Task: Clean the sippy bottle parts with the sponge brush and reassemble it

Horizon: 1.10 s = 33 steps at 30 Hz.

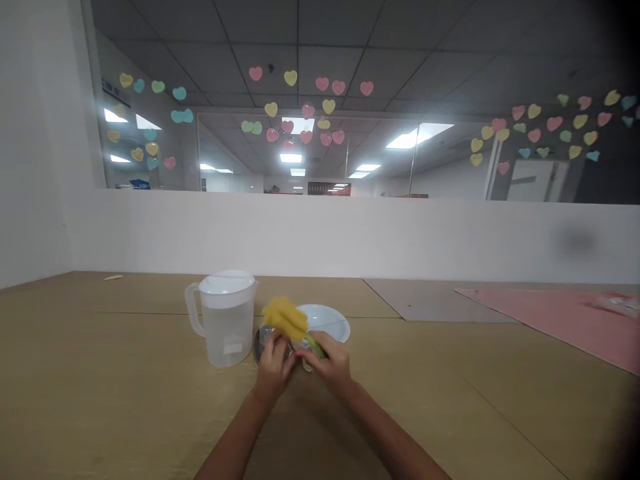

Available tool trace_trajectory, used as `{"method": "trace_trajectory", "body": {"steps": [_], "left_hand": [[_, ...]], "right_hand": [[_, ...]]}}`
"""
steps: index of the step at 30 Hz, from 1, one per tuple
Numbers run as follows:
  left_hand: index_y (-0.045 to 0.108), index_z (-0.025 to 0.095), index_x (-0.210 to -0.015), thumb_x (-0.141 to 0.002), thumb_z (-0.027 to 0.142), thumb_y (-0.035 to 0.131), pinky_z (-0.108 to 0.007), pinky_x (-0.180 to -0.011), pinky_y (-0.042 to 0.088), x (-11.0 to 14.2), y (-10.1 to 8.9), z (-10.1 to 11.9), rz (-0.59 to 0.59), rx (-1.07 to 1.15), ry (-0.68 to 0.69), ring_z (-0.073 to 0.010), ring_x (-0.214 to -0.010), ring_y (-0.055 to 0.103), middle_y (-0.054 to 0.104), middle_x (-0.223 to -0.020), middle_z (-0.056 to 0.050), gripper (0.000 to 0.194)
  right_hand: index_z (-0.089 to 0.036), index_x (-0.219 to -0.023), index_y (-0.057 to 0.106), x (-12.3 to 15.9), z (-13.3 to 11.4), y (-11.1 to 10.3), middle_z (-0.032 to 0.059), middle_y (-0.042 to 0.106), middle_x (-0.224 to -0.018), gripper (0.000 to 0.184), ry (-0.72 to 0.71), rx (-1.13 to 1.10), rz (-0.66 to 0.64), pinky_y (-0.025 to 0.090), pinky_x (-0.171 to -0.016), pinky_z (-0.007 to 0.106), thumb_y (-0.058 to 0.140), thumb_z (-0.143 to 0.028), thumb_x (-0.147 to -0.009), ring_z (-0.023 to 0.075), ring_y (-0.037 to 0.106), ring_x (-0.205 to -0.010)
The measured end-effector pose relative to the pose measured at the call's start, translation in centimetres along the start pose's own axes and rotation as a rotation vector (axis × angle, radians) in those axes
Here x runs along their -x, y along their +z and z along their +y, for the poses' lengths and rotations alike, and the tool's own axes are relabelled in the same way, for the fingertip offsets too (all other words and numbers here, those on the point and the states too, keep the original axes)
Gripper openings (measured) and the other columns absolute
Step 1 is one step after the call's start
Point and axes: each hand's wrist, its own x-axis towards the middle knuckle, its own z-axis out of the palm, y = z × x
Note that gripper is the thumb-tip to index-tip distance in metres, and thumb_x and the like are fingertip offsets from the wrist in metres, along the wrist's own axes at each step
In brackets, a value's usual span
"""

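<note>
Head view: the left hand (pixel 273 369) clutches a round glassy dish (pixel 263 343), the right hand (pixel 331 363) clenches a yellow-green sponge (pixel 285 318) against it, just before a white plate (pixel 327 321) on the tan tabletop (pixel 100 373)!

Readable text: none anywhere in view.
Pale label (pixel 233 348) on plastic pitcher (pixel 225 327): about 7 o'clock from picture centre, too blurred for any letters.
Packet (pixel 620 305) on pink mat (pixel 545 320): about 3 o'clock, printing too blurred to read.
Dark wall strip (pixel 116 93) behind the glass: about 10 o'clock, too small to tell whether lettered.
Paper hearts (pixel 290 78) on the glass: about 12 o'clock, no legible writing.
</note>
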Motion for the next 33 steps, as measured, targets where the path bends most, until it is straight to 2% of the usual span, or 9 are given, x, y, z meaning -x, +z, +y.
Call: {"method": "trace_trajectory", "body": {"steps": [2, 4, 9, 14, 18, 22, 25, 28, 33], "left_hand": [[0.038, 0.024, -0.129, -0.089, 0.032, 0.049, -0.042, -0.088, 0.050, -0.4, -0.4, 0.2, 0.010, 0.034, -0.103, -0.0237, -0.107, 0.055, 0.053, -0.115, -0.013, 0.042], [0.037, 0.024, -0.130, -0.089, 0.034, 0.048, -0.043, -0.090, 0.049, -0.6, -0.7, 0.0, -0.001, 0.058, -0.192, -0.0239, -0.109, 0.054, 0.053, -0.117, -0.014, 0.043], [0.032, 0.019, -0.134, -0.093, 0.034, 0.040, -0.041, -0.092, 0.047, 0.0, -0.7, -0.8, -0.049, 0.082, -0.193, -0.0243, -0.113, 0.053, 0.053, -0.122, -0.015, 0.045], [0.034, 0.016, -0.134, -0.094, 0.038, 0.035, -0.041, -0.096, 0.044, 0.3, -0.8, -0.7, -0.072, 0.100, -0.138, -0.0252, -0.117, 0.050, 0.054, -0.123, -0.016, 0.046], [0.041, 0.013, -0.130, -0.094, 0.043, 0.029, -0.042, -0.095, 0.043, 0.1, -1.4, 0.1, -0.077, 0.210, -0.161, -0.0262, -0.114, 0.051, 0.054, -0.123, -0.018, 0.049], [0.048, 0.013, -0.125, -0.095, 0.043, 0.022, -0.040, -0.091, 0.044, -0.2, -1.5, 0.4, -0.037, 0.312, -0.236, -0.0254, -0.110, 0.054, 0.057, -0.119, -0.017, 0.050], [0.052, 0.014, -0.121, -0.095, 0.041, 0.021, -0.039, -0.089, 0.045, -0.5, -1.4, -0.2, 0.014, 0.277, -0.377, -0.0244, -0.107, 0.055, 0.059, -0.112, -0.014, 0.049], [0.054, 0.017, -0.119, -0.092, 0.045, 0.032, -0.039, -0.087, 0.045, -1.0, -1.6, -1.1, 0.023, 0.130, -0.523, -0.0237, -0.099, 0.055, 0.056, -0.103, -0.012, 0.045], [0.052, 0.019, -0.120, -0.085, 0.040, 0.047, -0.038, -0.086, 0.046, -1.1, -1.9, -2.0, -0.154, 0.021, -0.521, -0.0224, -0.096, 0.053, 0.049, -0.103, -0.009, 0.041]], "right_hand": [[-0.020, -0.093, 0.067, -0.5, 1.1, -1.3, 0.0065, 0.069, -0.081, 0.037, 0.051, 0.054, 0.073, 0.050, -0.069, 0.027, 0.049, -0.051, -0.087, 0.0186, 0.064, -0.076], [-0.020, -0.098, 0.068, -0.8, 2.7, -3.0, 0.0064, 0.069, -0.081, 0.040, 0.084, 0.161, 0.090, 0.048, -0.065, 0.026, 0.038, -0.046, -0.093, 0.0164, 0.064, -0.072], [-0.023, -0.089, 0.072, 0.3, 5.7, -6.1, 0.0025, 0.063, -0.056, 0.030, -0.174, 0.481, -0.083, 0.036, -0.052, 0.023, 0.051, -0.045, -0.089, 0.0129, 0.055, -0.052], [-0.022, -0.089, 0.072, 1.1, 5.1, -6.0, 0.0004, 0.059, -0.053, 0.021, -0.368, 0.623, -0.070, 0.031, -0.052, 0.024, 0.061, -0.039, -0.084, 0.0103, 0.051, -0.051], [-0.018, -0.089, 0.070, 1.1, 4.3, -5.8, -0.0026, 0.054, -0.050, 0.016, -0.510, 0.627, 0.022, 0.028, -0.052, 0.025, 0.067, -0.032, -0.081, 0.0077, 0.045, -0.048], [-0.017, -0.088, 0.069, 1.1, 4.1, -5.7, -0.0033, 0.053, -0.050, 0.017, -0.592, 0.639, 0.019, 0.029, -0.053, 0.025, 0.070, -0.031, -0.078, 0.0073, 0.045, -0.049], [-0.018, -0.087, 0.069, 1.1, 4.4, -5.7, -0.0032, 0.054, -0.049, 0.016, -0.549, 0.662, 0.052, 0.029, -0.053, 0.024, 0.070, -0.031, -0.079, 0.0073, 0.046, -0.048], [-0.017, -0.086, 0.070, 1.1, 5.6, -5.9, -0.0014, 0.057, -0.052, 0.014, -0.370, 0.667, 0.125, 0.030, -0.053, 0.024, 0.065, -0.029, -0.083, 0.0075, 0.047, -0.048], [-0.016, -0.080, 0.070, 1.6, 7.8, -6.3, 0.0011, 0.061, -0.056, 0.020, -0.122, 0.607, 0.194, 0.034, -0.053, 0.022, 0.058, -0.030, -0.088, 0.0085, 0.052, -0.051]]}}
